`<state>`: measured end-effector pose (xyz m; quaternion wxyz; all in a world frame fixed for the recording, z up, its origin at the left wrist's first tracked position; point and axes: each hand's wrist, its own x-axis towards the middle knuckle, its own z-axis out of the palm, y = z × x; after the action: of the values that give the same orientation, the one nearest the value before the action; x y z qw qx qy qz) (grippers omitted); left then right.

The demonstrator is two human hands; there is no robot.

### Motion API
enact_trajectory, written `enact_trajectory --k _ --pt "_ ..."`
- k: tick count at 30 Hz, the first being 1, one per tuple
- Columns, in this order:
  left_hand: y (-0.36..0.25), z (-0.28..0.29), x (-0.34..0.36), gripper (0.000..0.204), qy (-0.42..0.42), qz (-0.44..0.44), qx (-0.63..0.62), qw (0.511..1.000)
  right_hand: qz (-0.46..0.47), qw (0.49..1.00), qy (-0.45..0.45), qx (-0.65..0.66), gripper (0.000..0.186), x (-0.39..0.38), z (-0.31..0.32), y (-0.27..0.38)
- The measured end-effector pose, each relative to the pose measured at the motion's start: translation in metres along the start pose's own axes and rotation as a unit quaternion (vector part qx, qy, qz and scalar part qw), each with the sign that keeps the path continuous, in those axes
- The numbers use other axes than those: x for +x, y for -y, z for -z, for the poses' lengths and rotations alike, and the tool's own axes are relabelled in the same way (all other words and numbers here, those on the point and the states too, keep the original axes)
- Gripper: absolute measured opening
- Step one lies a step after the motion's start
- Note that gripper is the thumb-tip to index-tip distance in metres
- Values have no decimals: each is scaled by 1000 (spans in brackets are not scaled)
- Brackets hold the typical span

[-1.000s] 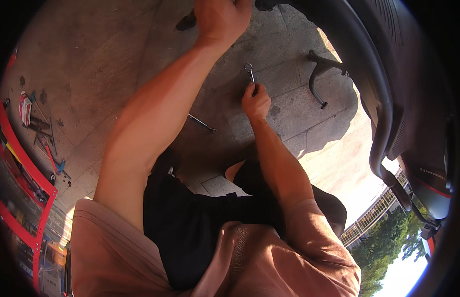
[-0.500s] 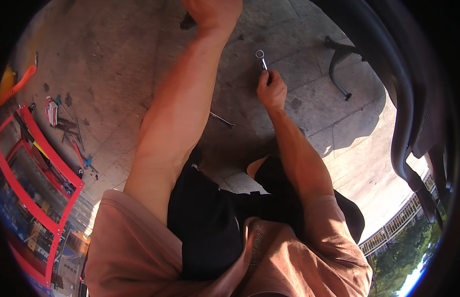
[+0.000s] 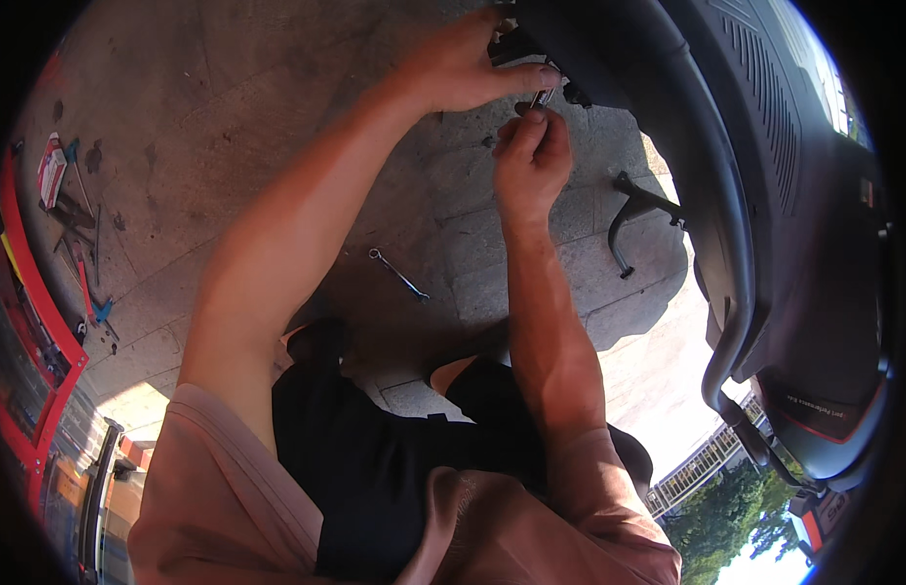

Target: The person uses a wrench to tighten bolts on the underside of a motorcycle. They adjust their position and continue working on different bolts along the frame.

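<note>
My right hand (image 3: 533, 161) is closed round a metal wrench (image 3: 542, 98); only a short shiny piece of it shows above the fingers, up against the scooter's underside. My left hand (image 3: 468, 70) reaches in from the left, its fingers round a dark part (image 3: 512, 47) below the scooter body. Its thumb stretches over to the wrench's upper end. The far fingertips are hidden, and the exact fitting under the wrench is too small to make out. A second wrench (image 3: 399, 274) lies on the paving between my forearms.
The dark scooter (image 3: 755, 195) fills the right side, with a curved tube (image 3: 741, 322) along it. A black bent stand (image 3: 624, 229) is over the paving below it. At left are a red-framed cart (image 3: 45, 419), a red-and-white box (image 3: 51, 171) and several scattered tools (image 3: 87, 278).
The view has swung toward the scooter. My right hand has brought the wrench up to its underside. My left hand has moved right, beside the wrench, and grips the dark part.
</note>
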<state>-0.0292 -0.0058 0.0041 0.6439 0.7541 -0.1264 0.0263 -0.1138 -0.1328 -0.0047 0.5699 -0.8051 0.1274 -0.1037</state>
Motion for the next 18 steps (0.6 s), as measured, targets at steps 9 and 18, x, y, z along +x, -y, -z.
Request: enact_trajectory --k 9,18 --pt "24 6 27 77 168 102 -76 978 -27 994 -46 99 33 5 -58 1" --pt "21 10 27 86 210 134 -55 967 40 933 32 -356 32 24 30 51"
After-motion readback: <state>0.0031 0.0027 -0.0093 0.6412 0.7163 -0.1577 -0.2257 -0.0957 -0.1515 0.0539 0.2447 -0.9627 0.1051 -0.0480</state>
